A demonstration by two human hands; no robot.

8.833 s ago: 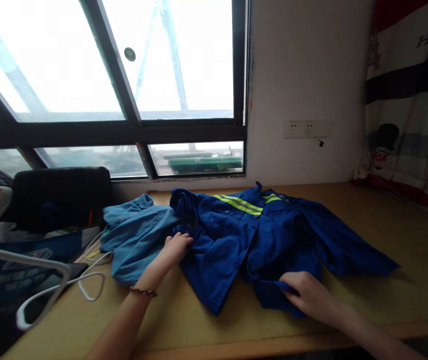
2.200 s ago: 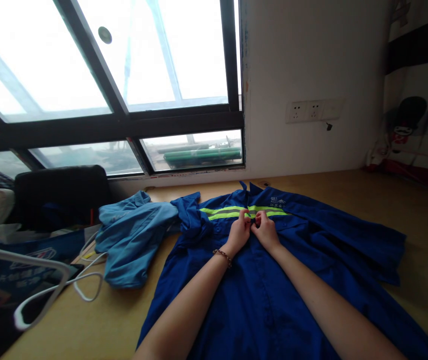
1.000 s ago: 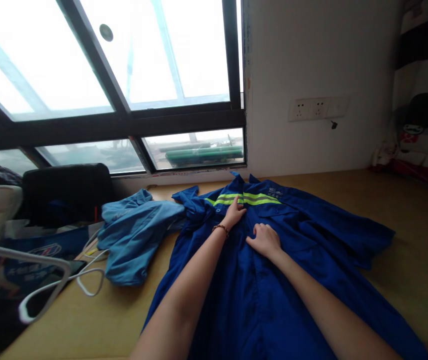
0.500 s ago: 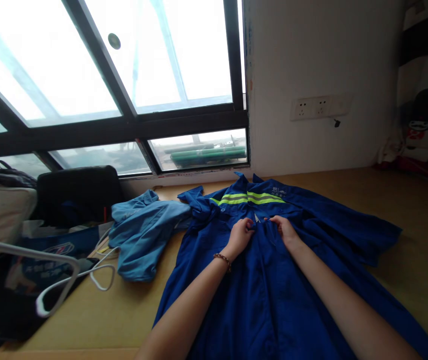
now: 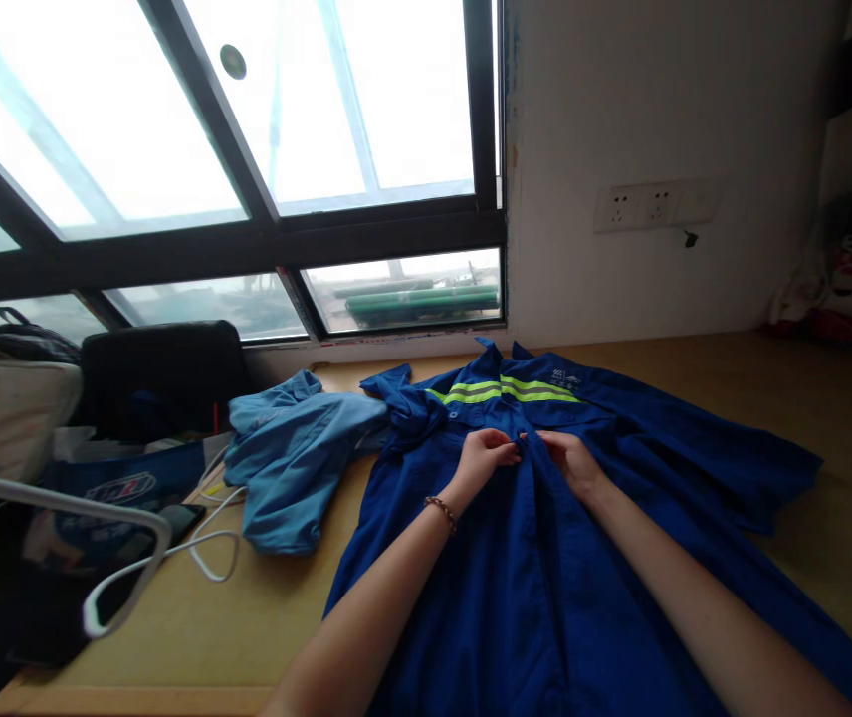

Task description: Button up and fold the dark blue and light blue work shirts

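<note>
One dark blue cloth work shirt (image 5: pixel 545 597) lies spread, front up, on the tan wooden table (image 5: pixel 806 398). Its long axis runs straight away from me: the collar points beyond my fingertips, toward the window wall, and the hem lies behind my wrists. Two yellow-green reflective stripes (image 5: pixel 508 390) cross the chest just beyond my fingers. My left hand (image 5: pixel 484 456) and right hand (image 5: pixel 572 460) meet at the front opening. The fingers of each are pinched together on the shirt's cloth, fingertips close. One crumpled light blue garment (image 5: pixel 299 458) lies left of my left fingers, against the shirt's sleeve.
</note>
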